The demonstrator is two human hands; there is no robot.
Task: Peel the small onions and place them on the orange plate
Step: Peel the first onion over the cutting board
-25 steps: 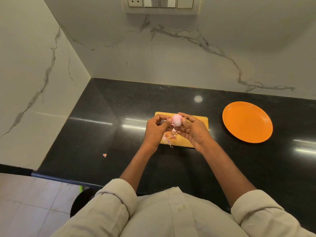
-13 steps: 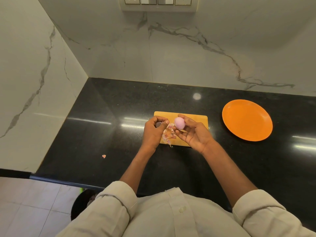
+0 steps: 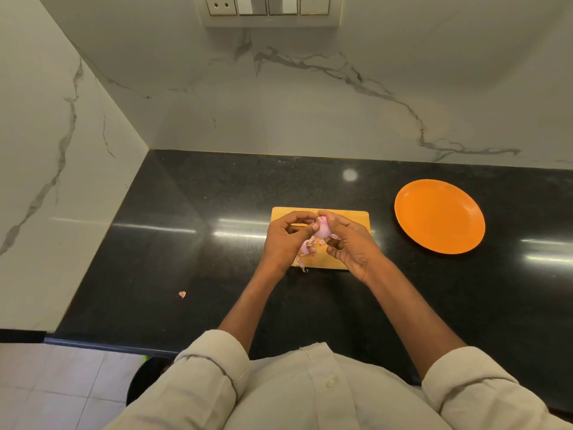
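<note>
- Small pink onion (image 3: 322, 228) held above the yellow cutting board (image 3: 350, 217), pinched between both hands.
- Left hand (image 3: 283, 243) curled, thumb and forefinger pressed to the onion's left side; grip narrow, closed on the onion.
- Right hand (image 3: 350, 243) cupped round the onion's right side and underside, fingertips (image 3: 333, 251) bent inward; grip likewise closed on the onion.
- Loose onion skins (image 3: 307, 247) heaped on the board just below the hands, one strip hanging past the near edge.
- Orange plate (image 3: 439, 216) flat on the black desk (image 3: 186, 243), to the right of the board and apart from it, nothing on it.
- Single scrap of peel (image 3: 182, 294) alone on the desk, well left of the board, near the front edge.
- Cream shirt sleeves (image 3: 214, 361) rolled to the elbows, forearms bare.
- White marble wall (image 3: 310, 113) with grey veins behind the desk; switch panel (image 3: 269, 9) at the top of the view.
- Pale floor tiles (image 3: 62, 389) visible at lower left, beyond the desk's edge.
</note>
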